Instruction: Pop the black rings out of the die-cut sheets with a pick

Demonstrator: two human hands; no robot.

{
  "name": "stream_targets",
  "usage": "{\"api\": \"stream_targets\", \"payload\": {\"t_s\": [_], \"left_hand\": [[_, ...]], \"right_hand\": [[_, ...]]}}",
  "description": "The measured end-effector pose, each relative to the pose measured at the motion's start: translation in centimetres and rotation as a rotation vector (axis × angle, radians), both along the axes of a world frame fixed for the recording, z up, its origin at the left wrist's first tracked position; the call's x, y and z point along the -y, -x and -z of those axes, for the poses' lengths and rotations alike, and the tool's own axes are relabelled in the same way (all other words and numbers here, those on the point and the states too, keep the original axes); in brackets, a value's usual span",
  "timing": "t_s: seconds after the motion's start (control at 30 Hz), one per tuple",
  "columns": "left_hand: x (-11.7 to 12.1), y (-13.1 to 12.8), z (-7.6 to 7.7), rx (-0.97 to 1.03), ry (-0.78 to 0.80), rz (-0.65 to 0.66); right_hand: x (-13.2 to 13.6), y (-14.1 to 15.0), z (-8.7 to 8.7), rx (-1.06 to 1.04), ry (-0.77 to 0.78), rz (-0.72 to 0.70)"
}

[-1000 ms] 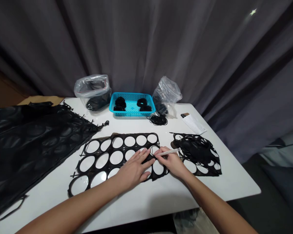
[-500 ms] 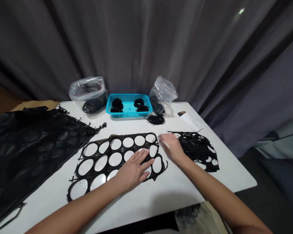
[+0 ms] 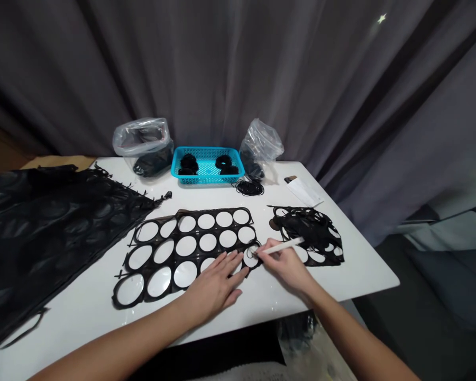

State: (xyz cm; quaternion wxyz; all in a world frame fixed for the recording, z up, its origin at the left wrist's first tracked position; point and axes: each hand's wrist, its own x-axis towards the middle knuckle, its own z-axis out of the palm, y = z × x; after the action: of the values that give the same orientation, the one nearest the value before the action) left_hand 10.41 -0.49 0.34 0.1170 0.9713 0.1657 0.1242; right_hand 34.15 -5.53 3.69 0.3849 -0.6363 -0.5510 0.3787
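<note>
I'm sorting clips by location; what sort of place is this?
Probably a handwork station, judging by the white table, the perforated black sheet on it and the pen-like tool in the right hand.

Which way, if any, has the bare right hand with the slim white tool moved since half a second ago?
Yes: the bare right hand has moved nearer the wearer, away from the turquoise rectangular plastic basket.

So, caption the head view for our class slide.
Left hand rests on a round-holed black sheet; right hand holds a slim white tool.
</note>
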Motion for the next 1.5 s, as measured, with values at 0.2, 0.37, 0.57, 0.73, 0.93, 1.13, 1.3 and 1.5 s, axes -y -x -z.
{"api": "stream_targets", "payload": {"t_s": [0.2, 0.37, 0.57, 0.73, 0.93, 1.13, 1.3, 1.5], "left_hand": [[-0.1, 0.0, 0.2, -0.023, 0.010, 0.004], [-0.2, 0.0, 0.1, -0.017, 0.020, 0.012], [-0.1, 0.1, 0.3, -0.010, 0.028, 0.008], [-0.2, 0.2, 0.3, 0.011, 0.050, 0.002], [-0.3, 0.1, 0.0, 0.016, 0.057, 0.015], [0.0, 1.0, -1.0, 0.023, 0.084, 0.046], [1.6, 3.5, -1.2, 0.015, -0.003, -0.066], [2.8, 4.7, -0.1, -0.005, -0.085, -0.130]], "right_hand": [[2.1, 1.9, 1.4, 0.084, -0.063, -0.016], [2.2, 1.9, 1.9, 0.095, -0.087, -0.014], [2.5, 2.5, 1.7, 0.272, -0.200, -0.040], [3.1, 3.1, 1.7, 0.576, -0.389, -0.259], [-1.5, -1.3, 1.6, 0.864, -0.365, 0.032], [-5.4, -5.6, -0.6, 0.722, -0.262, 0.390], [-3.0, -0.6, -1.2, 0.239, -0.095, 0.108], [0.8, 5.7, -0.2, 0.208, -0.091, -0.120]]}}
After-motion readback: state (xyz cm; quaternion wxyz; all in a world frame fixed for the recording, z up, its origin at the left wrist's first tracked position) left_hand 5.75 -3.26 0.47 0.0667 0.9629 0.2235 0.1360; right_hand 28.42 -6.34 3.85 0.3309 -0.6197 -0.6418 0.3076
